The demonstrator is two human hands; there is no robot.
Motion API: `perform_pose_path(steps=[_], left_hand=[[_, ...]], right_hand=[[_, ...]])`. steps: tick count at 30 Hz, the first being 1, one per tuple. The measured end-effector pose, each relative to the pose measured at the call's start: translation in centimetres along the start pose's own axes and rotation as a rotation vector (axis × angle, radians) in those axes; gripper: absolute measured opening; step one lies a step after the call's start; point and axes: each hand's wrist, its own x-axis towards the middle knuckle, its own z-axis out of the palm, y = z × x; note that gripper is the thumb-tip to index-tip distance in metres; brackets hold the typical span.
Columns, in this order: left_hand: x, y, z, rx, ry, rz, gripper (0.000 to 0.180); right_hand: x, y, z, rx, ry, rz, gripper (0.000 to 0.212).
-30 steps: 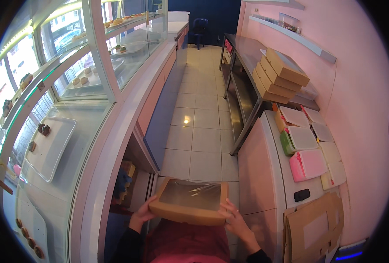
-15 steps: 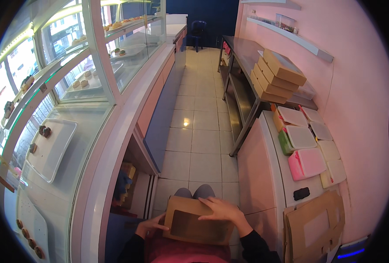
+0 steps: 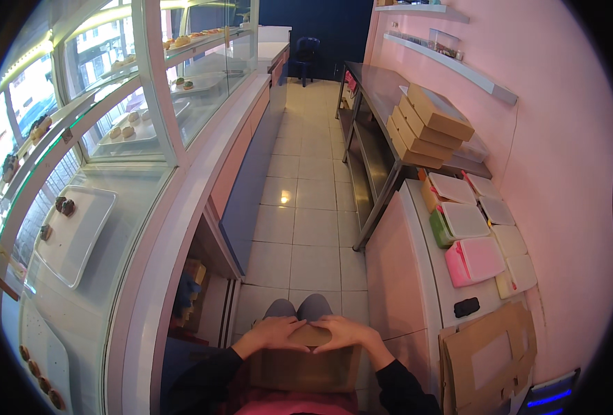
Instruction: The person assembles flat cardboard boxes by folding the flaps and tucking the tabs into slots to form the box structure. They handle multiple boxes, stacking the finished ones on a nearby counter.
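A brown cardboard box (image 3: 355, 365) with a dark window in its lid rests on my lap, just above my knees. My left hand (image 3: 276, 333) has come to the box's far edge, thumb toward the middle and fingers curled over the far side. Mirroring it, my right hand (image 3: 348, 332) grips the same edge, and the two thumbs almost meet. Between the hands a rounded piece of brown card shows. The fingertips beyond the edge are partly hidden.
At left stands a glass display case with pastries on a white tray (image 3: 78, 235). Stacked cardboard boxes (image 3: 427, 128) sit on a steel table at right. Nearer are lidded plastic tubs (image 3: 474, 261), a small black object (image 3: 467, 307) and flat box blanks (image 3: 489, 360).
My left hand has moved from the box's left side up to its far edge. My right hand has slid off the lid to that edge. The view has shifted slightly.
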Motion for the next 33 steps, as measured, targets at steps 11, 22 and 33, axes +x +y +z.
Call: perform_pose_path(steps=[11, 22, 33], left_hand=[[0.3, 0.4, -0.8, -0.141, -0.075, -0.061, 0.082], [-0.6, -2.1, -0.5, -0.299, -0.082, 0.006, 0.063], [-3.1, -3.0, -1.5, -0.066, 0.182, -0.033, 0.050]], right_hand=[[-1.6, 0.8, 1.7, 0.096, 0.064, 0.099, 0.072], [-4.1, 1.8, -0.1, 0.230, 0.104, 0.245, 0.071], [-7.3, 4.3, 15.8, 1.150, 0.701, 0.388, 0.077]])
